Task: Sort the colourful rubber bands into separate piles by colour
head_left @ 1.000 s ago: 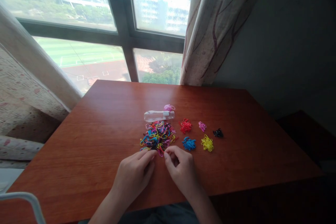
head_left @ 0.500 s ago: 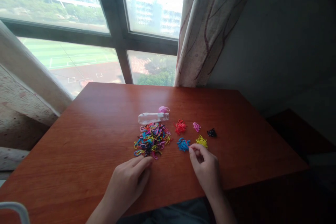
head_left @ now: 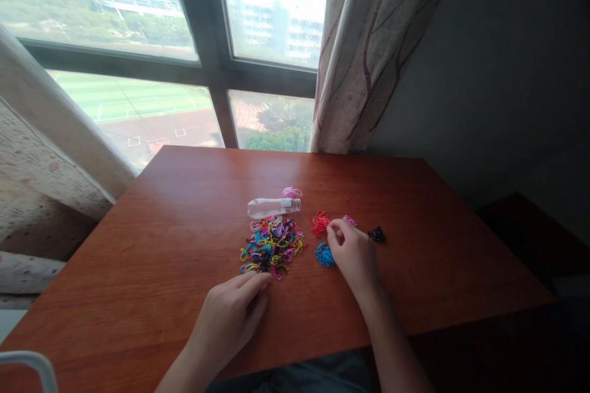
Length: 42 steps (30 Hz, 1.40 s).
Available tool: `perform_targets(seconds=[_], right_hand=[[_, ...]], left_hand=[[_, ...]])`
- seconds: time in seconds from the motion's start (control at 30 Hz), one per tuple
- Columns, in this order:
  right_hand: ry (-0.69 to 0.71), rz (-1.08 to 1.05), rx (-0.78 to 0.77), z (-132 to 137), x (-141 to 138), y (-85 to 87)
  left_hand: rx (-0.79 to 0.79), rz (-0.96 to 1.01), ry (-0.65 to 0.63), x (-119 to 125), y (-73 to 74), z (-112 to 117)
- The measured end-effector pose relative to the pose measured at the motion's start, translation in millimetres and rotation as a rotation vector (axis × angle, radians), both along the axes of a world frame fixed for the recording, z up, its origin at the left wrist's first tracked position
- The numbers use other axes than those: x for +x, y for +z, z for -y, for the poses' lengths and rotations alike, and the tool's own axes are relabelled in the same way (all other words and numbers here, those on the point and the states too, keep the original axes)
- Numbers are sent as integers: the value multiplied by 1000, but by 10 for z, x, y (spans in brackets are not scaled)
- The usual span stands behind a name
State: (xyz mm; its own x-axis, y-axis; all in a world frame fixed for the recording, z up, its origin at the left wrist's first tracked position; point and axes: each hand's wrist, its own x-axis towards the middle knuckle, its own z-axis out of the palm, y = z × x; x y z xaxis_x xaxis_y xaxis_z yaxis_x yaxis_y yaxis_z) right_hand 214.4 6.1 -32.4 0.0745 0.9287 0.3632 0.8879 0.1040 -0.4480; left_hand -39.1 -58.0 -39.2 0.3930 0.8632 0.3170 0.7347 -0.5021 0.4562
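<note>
A mixed heap of coloured rubber bands (head_left: 271, 244) lies mid-table. To its right sit small sorted piles: red (head_left: 319, 223), blue (head_left: 323, 255), pink (head_left: 350, 220) and black (head_left: 377, 234). My right hand (head_left: 353, 253) reaches over these piles with fingertips pinched together beside the pink and red piles; what it pinches is too small to name, and it hides the yellow pile. My left hand (head_left: 230, 313) rests flat on the table just below the mixed heap, fingers stretched out.
A clear plastic bottle (head_left: 273, 207) lies on its side behind the heap, a pink cap (head_left: 292, 192) beside it. The brown wooden table (head_left: 161, 245) stands against a window with curtains (head_left: 369, 49). A white curved rail (head_left: 27, 365) shows at the bottom left.
My right hand moved from the mixed heap rightward and then farther away, over the sorted piles, now covering the yellow one. My left hand stayed below the heap.
</note>
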Motion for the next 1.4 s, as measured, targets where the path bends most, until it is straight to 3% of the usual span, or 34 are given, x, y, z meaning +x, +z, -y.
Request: perform_targets(seconds=[0.2, 0.5, 0.8, 1.4], right_hand=[[-8, 30, -18, -1, -53, -3], [111, -85, 0, 389, -273, 0], [241, -171, -102, 690, -557, -126], [275, -137, -133, 717, -579, -174]], left_hand=[[-17, -4, 0, 9, -5, 5], [2, 9, 50, 13, 1, 13], [-32, -76, 85, 27, -3, 6], [29, -175, 28, 71, -49, -6]])
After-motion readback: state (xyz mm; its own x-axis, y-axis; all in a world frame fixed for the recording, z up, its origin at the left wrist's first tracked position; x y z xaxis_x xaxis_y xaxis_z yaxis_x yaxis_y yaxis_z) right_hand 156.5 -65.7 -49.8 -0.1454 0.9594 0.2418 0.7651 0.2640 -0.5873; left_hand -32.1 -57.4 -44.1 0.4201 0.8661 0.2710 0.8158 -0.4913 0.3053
